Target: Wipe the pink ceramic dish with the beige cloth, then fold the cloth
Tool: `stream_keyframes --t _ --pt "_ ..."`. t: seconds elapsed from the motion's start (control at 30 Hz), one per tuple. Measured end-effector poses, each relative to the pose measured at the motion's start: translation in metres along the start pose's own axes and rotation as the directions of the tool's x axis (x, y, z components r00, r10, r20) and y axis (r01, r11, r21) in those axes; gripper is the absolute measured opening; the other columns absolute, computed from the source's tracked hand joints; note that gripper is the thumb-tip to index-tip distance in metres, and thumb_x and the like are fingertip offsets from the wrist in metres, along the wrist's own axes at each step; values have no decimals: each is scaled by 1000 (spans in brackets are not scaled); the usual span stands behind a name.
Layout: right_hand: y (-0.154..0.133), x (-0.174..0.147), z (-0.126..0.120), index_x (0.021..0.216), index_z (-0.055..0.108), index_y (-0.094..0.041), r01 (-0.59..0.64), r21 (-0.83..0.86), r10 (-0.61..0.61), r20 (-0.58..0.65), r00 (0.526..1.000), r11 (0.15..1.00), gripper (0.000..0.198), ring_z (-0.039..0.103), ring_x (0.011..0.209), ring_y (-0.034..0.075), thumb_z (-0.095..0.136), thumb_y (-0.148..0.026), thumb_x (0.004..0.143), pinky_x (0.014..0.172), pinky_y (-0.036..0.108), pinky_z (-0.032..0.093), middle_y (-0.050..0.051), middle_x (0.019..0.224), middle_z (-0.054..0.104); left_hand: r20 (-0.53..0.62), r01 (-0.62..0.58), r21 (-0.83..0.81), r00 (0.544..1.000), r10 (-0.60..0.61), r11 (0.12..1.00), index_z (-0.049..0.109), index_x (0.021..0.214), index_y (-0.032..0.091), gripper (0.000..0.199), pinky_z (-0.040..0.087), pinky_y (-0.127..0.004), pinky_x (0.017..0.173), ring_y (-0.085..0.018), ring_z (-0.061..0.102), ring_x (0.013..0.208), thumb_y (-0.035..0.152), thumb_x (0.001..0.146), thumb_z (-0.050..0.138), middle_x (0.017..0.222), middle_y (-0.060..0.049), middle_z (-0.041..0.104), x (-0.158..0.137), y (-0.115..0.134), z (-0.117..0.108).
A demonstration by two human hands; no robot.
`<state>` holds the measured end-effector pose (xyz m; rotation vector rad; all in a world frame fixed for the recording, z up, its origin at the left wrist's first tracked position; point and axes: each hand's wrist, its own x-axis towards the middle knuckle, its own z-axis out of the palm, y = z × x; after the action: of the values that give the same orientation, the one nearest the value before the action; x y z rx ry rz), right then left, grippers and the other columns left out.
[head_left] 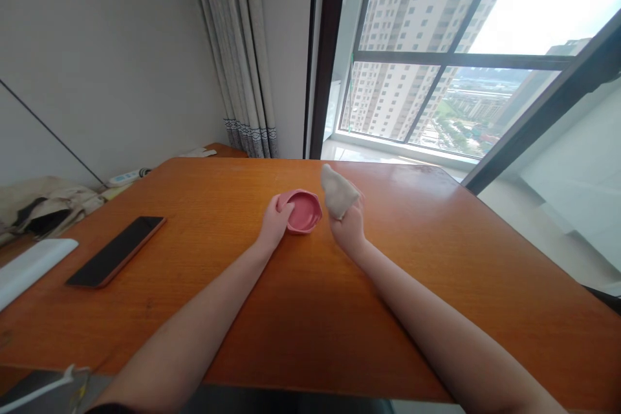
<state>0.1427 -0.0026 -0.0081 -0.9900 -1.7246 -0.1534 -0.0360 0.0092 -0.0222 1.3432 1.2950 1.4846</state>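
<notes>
Above the middle of a counter (301, 317), a bowl (305, 210) in the left hand (275, 221) sits just left of a cloth (337, 191) in the right hand (349, 223); whether the bowl touches the surface is hard to tell. A phone (116, 252) lies on the counter's left side, well apart from both hands. Behind the far edge, a curtain (247, 52) hangs left of a window (412, 58).

The left forearm (208, 320) and right forearm (431, 323) are showing bare, each tapering smoothly towards the wrist. The left hand (274, 220) and right hand (350, 226) are likewise appearing bare. By the left elbow, a dark edge (111, 409) is showing, its material remaining unclear.
</notes>
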Motion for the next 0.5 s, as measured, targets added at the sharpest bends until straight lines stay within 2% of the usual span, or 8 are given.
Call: stream_keyframes --t 0.03,0.1,0.17,0.27,0.37,0.5 --pt "0 2 -1 121 54 -21 66 -5 -65 78 995 998 43 46 121 26 47 -19 79 100 46 35 10 124 57 15 -1 -14 1000 1 1000 61 97 18 30 42 -33 82 -21 57 92 38 74 61 97 -7 64 -1 0 2" --pt "0 3 0 122 54 -21 175 13 -173 248 953 984 48 44 124 24 46 -12 76 103 43 34 7 128 56 11 18 -66 1000 -17 998 62 95 17 34 42 -32 83 -21 57 92 43 73 61 97 -7 64 -2 -1 6" --pt "1 2 1 124 53 -22 207 39 -207 345 915 978 53 42 126 22 45 -8 73 104 41 35 5 130 55 -29 61 -135 997 -65 989 62 91 16 35 42 -31 80 -19 57 89 46 73 60 92 -6 63 0 0 7" --pt "1 -1 3 125 53 -22 187 65 -198 370 908 980 58 44 122 22 46 -5 70 103 40 36 4 131 54 -125 104 -224 983 -135 969 59 84 15 35 42 -28 71 -16 55 77 48 73 59 82 -3 59 2 5 5" --pt "-6 -5 4 125 54 -20 174 92 -196 365 910 980 60 45 115 25 47 -4 67 100 42 39 5 130 55 -204 61 -278 971 -121 958 57 86 16 36 42 -26 67 -14 54 74 49 71 61 80 -2 58 3 11 2" --pt "-25 -11 10 127 51 -18 128 127 -167 385 908 984 59 48 106 25 47 -5 70 94 42 42 8 130 53 -226 82 -388 957 -181 918 55 87 17 41 44 -27 63 -15 56 71 55 72 58 77 -1 57 -3 17 5"
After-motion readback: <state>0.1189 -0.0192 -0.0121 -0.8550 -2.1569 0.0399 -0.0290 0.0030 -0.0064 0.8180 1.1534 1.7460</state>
